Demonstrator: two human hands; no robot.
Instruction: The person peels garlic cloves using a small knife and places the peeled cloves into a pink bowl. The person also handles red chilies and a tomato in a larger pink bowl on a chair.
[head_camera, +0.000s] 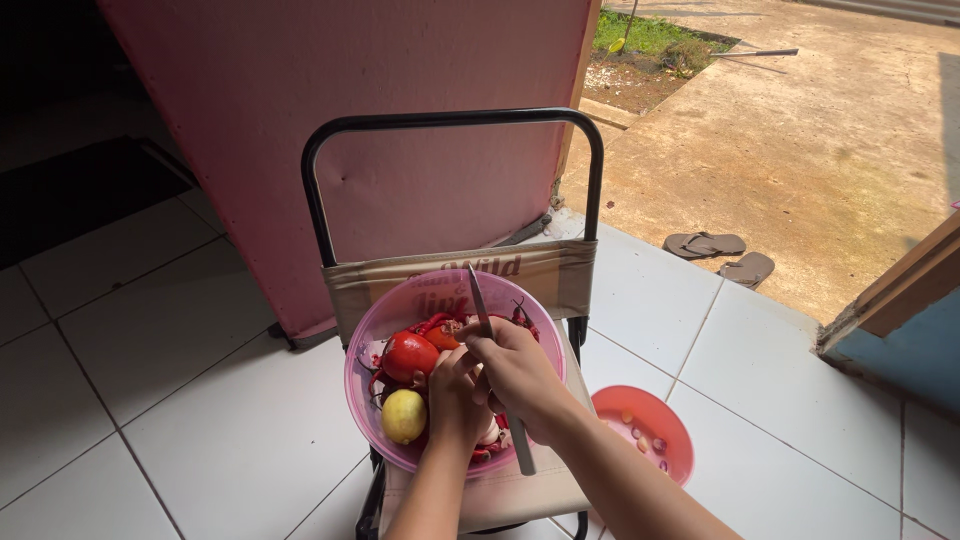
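A translucent pink bowl (400, 305) rests on a small folding chair (450, 125). Inside it lie a red tomato (408, 355), a yellow lemon (404, 415), red chillies (432, 322) and some pale pieces. My right hand (520, 375) grips a knife (478, 295), blade pointing up and away over the bowl, handle end sticking out below my wrist. My left hand (452, 400) is closed over the bowl right beside it, fingers pinched on a small item that I cannot make out.
A smaller red bowl (650, 430) with a few small bits sits on the white tiled floor at the chair's right. A pink panel (350, 120) stands behind the chair. A pair of sandals (720, 255) lies on the concrete outside.
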